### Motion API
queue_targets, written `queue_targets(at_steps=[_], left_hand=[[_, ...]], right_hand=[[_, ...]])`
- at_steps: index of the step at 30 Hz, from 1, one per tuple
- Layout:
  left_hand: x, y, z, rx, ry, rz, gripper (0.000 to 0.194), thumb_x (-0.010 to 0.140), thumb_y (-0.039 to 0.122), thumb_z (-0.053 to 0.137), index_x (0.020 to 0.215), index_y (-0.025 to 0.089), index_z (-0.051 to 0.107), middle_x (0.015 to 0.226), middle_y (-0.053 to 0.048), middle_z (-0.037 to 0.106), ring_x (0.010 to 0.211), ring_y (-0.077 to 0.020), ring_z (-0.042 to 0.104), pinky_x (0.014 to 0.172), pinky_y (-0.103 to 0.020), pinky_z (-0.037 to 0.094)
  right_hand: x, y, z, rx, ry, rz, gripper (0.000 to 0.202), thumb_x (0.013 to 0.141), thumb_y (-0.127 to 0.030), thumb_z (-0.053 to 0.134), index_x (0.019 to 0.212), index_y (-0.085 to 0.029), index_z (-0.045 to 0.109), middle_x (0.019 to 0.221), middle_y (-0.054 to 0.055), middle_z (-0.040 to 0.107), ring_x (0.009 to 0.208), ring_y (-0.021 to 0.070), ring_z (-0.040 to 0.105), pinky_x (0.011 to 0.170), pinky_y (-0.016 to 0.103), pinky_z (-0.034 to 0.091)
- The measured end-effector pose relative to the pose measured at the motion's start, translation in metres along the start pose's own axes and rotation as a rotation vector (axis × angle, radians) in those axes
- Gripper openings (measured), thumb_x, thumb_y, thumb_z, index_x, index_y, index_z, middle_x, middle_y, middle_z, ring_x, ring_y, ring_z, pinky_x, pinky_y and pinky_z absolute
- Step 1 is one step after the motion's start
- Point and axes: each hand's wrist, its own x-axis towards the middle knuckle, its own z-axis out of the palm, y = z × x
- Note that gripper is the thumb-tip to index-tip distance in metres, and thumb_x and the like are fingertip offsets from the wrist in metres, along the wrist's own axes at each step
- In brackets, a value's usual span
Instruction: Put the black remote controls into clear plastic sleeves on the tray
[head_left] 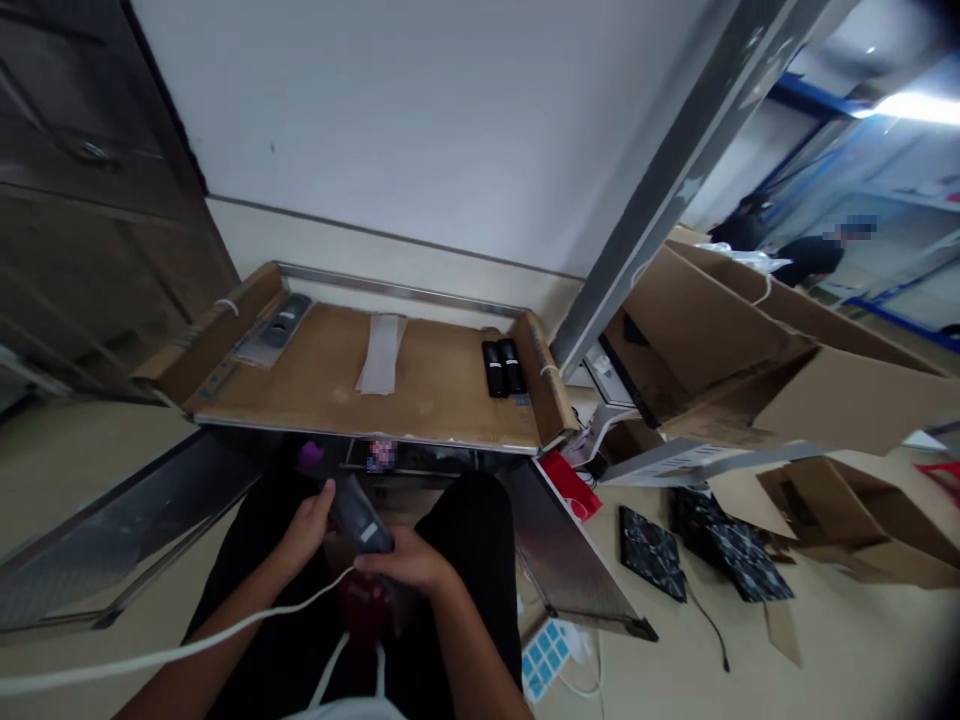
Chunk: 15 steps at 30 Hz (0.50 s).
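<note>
Fingers of the left hand and right hand grip a dark sleeved device above the lap, forearms angled inward; its white label is unreadable.

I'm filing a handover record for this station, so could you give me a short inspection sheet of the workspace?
Surface: cardboard-lined tabletop, with raised cardboard edges left and right.
Work items: held bagged device; second bagged device at the tabletop's left; clear plastic sleeves near its middle; two black remote-like devices at its right.
Clutter: open cardboard box at right; dark patterned pad on the floor.
Left grip: left hand at the held bag's edge, contact unclear.
Right grip: right hand closed on that bag.
Cables: white cord from lower left toward the right hand.
Surroundings: white wall behind; metal post at right.
</note>
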Motion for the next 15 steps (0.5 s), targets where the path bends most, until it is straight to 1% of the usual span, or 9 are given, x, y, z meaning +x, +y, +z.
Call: queue_targets(at_steps=[1,3,5,8,10,12,14,15], left_hand=[[-0.008,0.004,-0.006,0.052,-0.033,0.058,0.074,0.071,0.091,0.049,0.058,0.019,0.059,0.056,-0.008,0.063,0.057,-0.0234,0.061,0.057,-0.033,0.048],[-0.025,0.02,-0.017,0.181,-0.062,0.19,0.072,0.081,0.086,0.041,0.055,0.021,0.056,0.052,-0.006,0.059,0.053,-0.0224,0.058,0.055,-0.032,0.045],[-0.041,0.043,-0.025,0.313,-0.042,0.311,0.068,0.088,0.078,0.037,0.054,0.022,0.054,0.048,-0.005,0.056,0.049,-0.0212,0.055,0.053,-0.031,0.042],[-0.06,0.082,-0.037,0.436,-0.033,0.45,0.061,0.095,0.066,0.036,0.057,0.023,0.056,0.05,-0.004,0.057,0.048,-0.02,0.056,0.053,-0.03,0.043],[-0.067,0.105,-0.047,0.466,-0.033,0.484,0.059,0.096,0.063,0.035,0.059,0.022,0.058,0.05,-0.003,0.057,0.047,-0.0193,0.056,0.053,-0.029,0.044],[-0.069,0.124,-0.06,0.461,-0.072,0.476,0.06,0.095,0.065,0.037,0.064,0.021,0.063,0.054,-0.003,0.061,0.05,-0.0192,0.059,0.053,-0.028,0.046],[-0.069,0.137,-0.074,0.463,-0.124,0.472,0.056,0.092,0.068,0.044,0.076,0.021,0.071,0.068,-0.004,0.07,0.06,-0.0201,0.065,0.057,-0.027,0.05],[-0.069,0.142,-0.079,0.484,-0.127,0.487,0.053,0.089,0.068,0.05,0.081,0.021,0.074,0.076,-0.004,0.074,0.066,-0.0204,0.067,0.06,-0.026,0.052]], right_hand=[[-0.007,0.001,0.006,0.011,-0.014,-0.003,0.07,0.054,-0.059,0.092,0.101,-0.013,0.067,0.071,0.0,0.068,0.052,0.0128,0.061,0.053,0.025,0.051],[-0.022,-0.002,0.016,0.023,-0.025,-0.003,0.077,0.05,-0.058,0.094,0.107,-0.014,0.066,0.073,0.0,0.069,0.056,0.0131,0.063,0.057,0.026,0.052],[-0.035,-0.009,0.025,0.036,-0.024,-0.01,0.079,0.047,-0.056,0.095,0.107,-0.014,0.066,0.074,0.0,0.068,0.059,0.0133,0.064,0.059,0.026,0.052],[-0.045,-0.023,0.036,0.073,-0.036,-0.05,0.075,0.046,-0.055,0.095,0.102,-0.015,0.065,0.076,0.0,0.067,0.061,0.0135,0.063,0.06,0.026,0.053],[-0.046,-0.03,0.042,0.087,-0.04,-0.071,0.074,0.046,-0.056,0.095,0.1,-0.016,0.064,0.075,-0.001,0.066,0.061,0.0134,0.062,0.06,0.027,0.053],[-0.044,-0.035,0.048,0.071,-0.025,-0.113,0.072,0.048,-0.057,0.094,0.099,-0.016,0.064,0.073,-0.002,0.065,0.061,0.0129,0.061,0.06,0.026,0.051],[-0.041,-0.037,0.054,0.019,0.007,-0.204,0.065,0.055,-0.055,0.092,0.098,-0.016,0.064,0.074,-0.002,0.064,0.062,0.0122,0.06,0.06,0.024,0.049],[-0.04,-0.038,0.056,-0.021,0.034,-0.254,0.059,0.058,-0.052,0.091,0.097,-0.016,0.065,0.075,-0.003,0.064,0.064,0.0118,0.059,0.06,0.023,0.047]])
